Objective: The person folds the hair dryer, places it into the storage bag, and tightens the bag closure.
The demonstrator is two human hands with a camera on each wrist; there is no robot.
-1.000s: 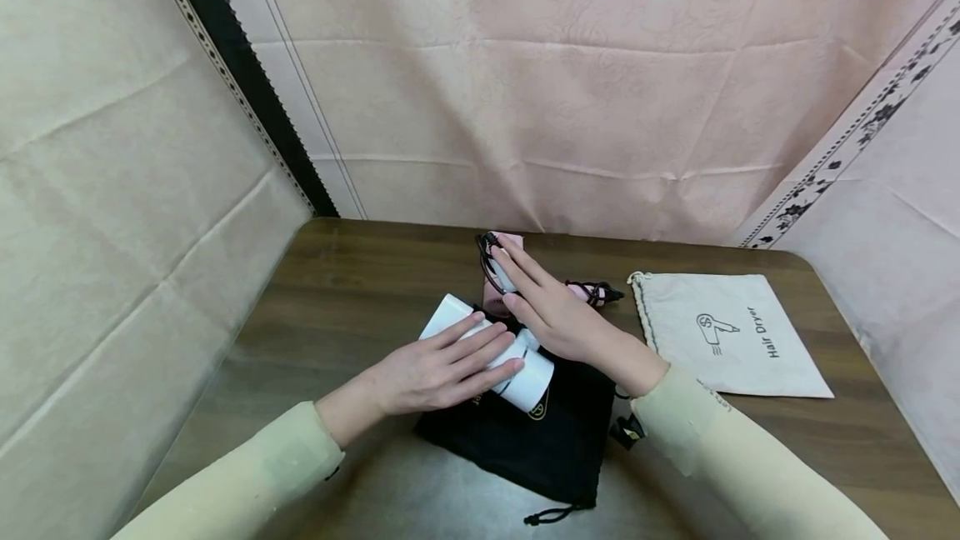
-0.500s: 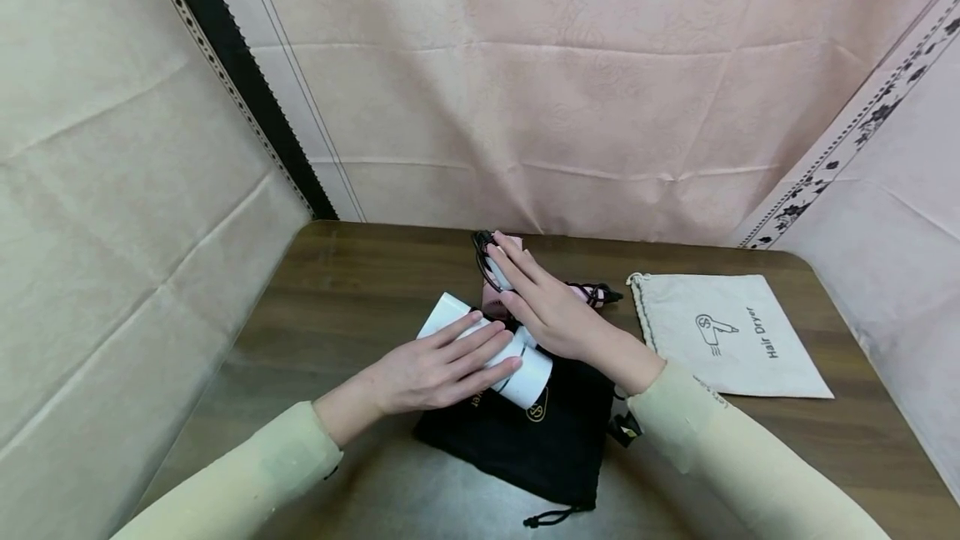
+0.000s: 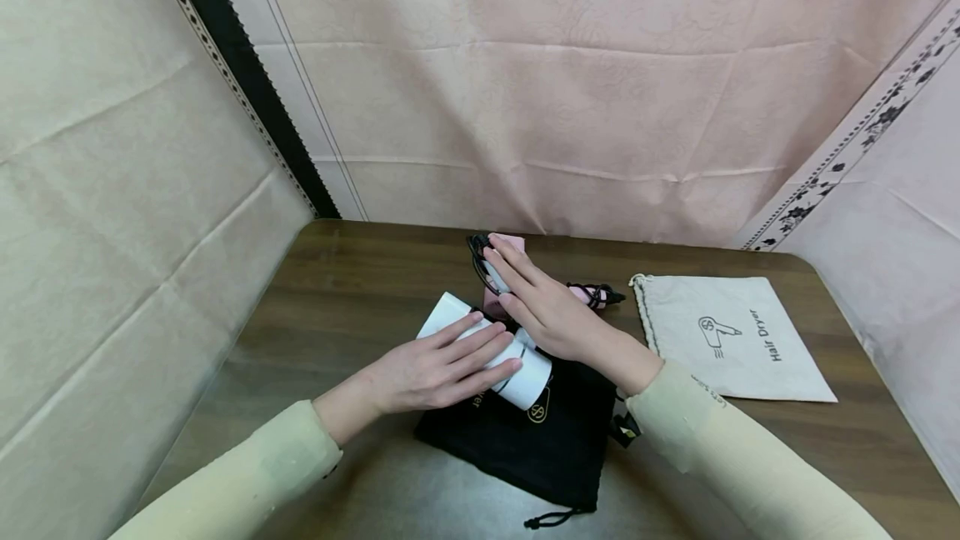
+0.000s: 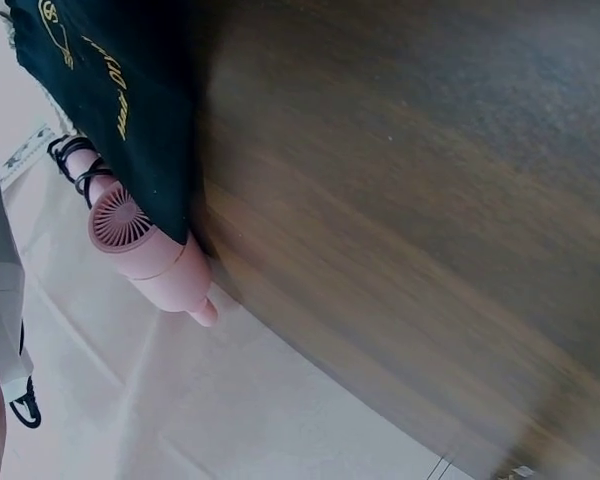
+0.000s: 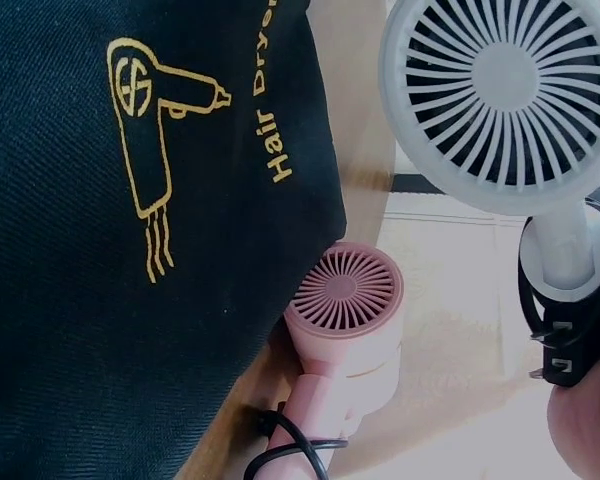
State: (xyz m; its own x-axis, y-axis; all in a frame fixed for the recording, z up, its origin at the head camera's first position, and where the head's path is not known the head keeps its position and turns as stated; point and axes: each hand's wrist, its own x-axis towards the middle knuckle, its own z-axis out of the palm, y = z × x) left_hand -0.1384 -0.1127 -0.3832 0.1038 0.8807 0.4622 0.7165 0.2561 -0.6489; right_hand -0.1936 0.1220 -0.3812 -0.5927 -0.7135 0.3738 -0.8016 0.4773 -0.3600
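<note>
A white hair dryer (image 3: 531, 377) is tilted above a black drawstring bag (image 3: 517, 457) with a gold dryer print. My left hand (image 3: 431, 373) lies over its barrel, fingers bent across it; the thumb is hidden. My right hand (image 3: 551, 311) holds the handle end, its fingers stretched across the top, near the looped black cord (image 3: 477, 255). In the right wrist view, the dryer's round grille (image 5: 505, 75) faces the camera, apart from the bag. Behind the bag lies a pink hair dryer (image 5: 350, 300), partly covered by the bag's corner.
A cream drawstring bag (image 3: 727, 336) printed "Hair Dryer" lies flat at the right. Everything rests on a brown wooden table (image 3: 352, 290). Pale cloth (image 3: 600, 107) hangs behind the table's back edge and at both sides. A small black tag (image 3: 624, 429) lies beside the black bag.
The cord and handle end by my right fingertips have shifted slightly left. Both hands otherwise stay nearly still on the white hair dryer.
</note>
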